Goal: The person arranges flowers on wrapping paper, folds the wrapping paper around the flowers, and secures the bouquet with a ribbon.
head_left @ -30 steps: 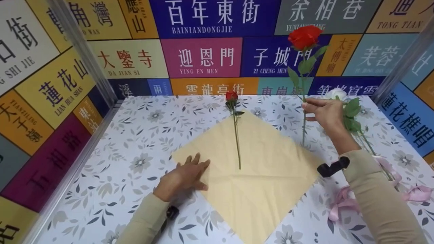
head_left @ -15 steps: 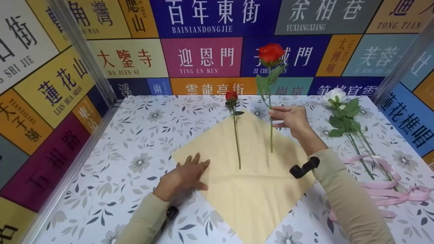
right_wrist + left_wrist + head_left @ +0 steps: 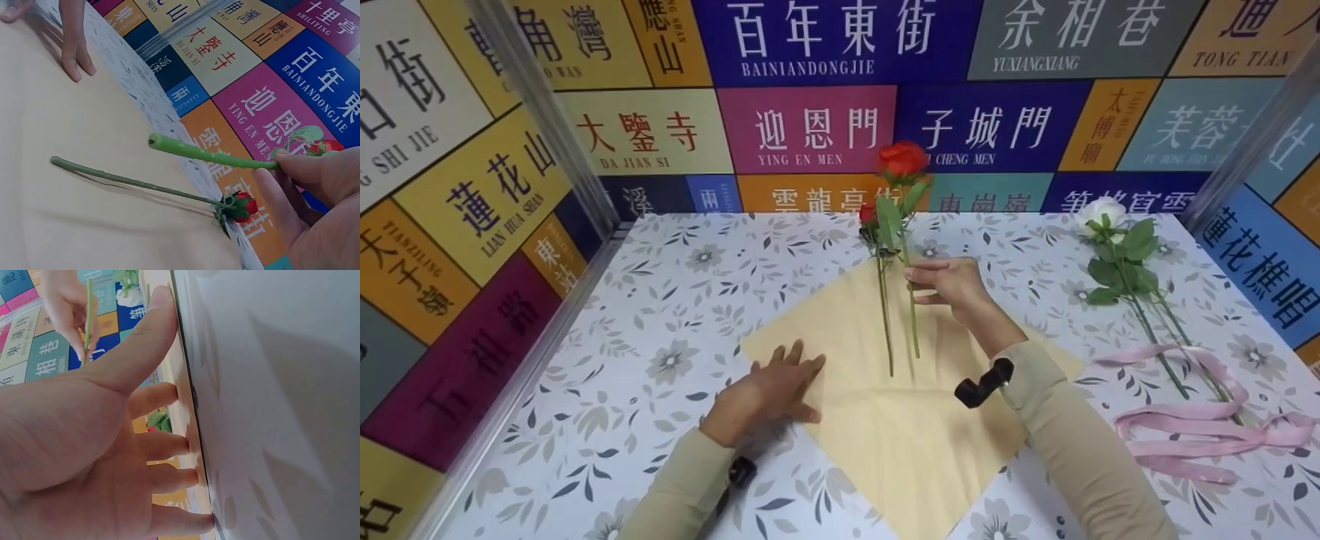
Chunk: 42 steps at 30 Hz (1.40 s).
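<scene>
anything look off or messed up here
Nothing looks spilled or broken. The one untidy spot is the pink ribbon, which lies in loose, uneven loops by the lower end of the white rose. The tan paper shows faint creases.

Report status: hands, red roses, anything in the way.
Right hand pinching larger red rose over tan sheet. Left hand touching sheet's left side. Smaller red rose, stem lying on sheet. Pink ribbon off right, not in the way.
</scene>
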Tool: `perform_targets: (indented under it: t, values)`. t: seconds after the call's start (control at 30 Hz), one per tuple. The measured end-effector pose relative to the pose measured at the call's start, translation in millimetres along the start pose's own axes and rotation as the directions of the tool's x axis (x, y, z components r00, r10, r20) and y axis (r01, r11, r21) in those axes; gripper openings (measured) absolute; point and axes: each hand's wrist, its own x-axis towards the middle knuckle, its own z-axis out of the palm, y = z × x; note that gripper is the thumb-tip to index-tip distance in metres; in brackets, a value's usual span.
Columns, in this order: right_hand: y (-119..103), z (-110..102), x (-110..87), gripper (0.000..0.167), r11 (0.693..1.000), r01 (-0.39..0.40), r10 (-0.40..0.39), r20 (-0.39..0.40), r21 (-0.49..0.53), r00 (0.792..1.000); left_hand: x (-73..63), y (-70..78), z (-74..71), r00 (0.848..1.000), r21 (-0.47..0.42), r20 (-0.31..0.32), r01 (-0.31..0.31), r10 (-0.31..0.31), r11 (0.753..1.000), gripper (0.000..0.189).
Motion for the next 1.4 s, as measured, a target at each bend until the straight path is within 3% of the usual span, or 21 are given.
perform_targets:
  t: [0.27,0.6,0.9,1.2,1.4]
  values:
    - [7.2,24.5,8.7,0.040,0.999,-0.028,0.027,-0.031,-0.036,0.999,-1.2,-0.1,-1.2,1.000,-0.026,-0.010,0.013,-0.013,1.000,0.087]
    - [23.6,31.8,18.0,0.031,0.982,-0.072,0.056,-0.090,-0.178,0.994,4.4,0.7,1.1,1.000,-0.008,0.001,0.024,-0.024,1.000,0.089]
    - [39.4,35.5,20.6,0.031,0.983,-0.128,0.117,-0.088,-0.133,0.989,4.8,0.1,0.7,1.000,-0.007,0.006,0.024,-0.024,1.000,0.090]
    - [44.6,39.7,20.4,0.026,0.983,-0.111,0.095,-0.118,-0.147,0.989,4.9,0.2,0.4,1.000,-0.003,0.011,0.025,-0.025,1.000,0.091]
    - [46.4,43.9,17.4,0.024,0.964,-0.075,0.036,-0.154,-0.254,0.987,5.0,1.3,0.5,0.999,0.026,0.024,0.028,-0.028,0.999,0.091]
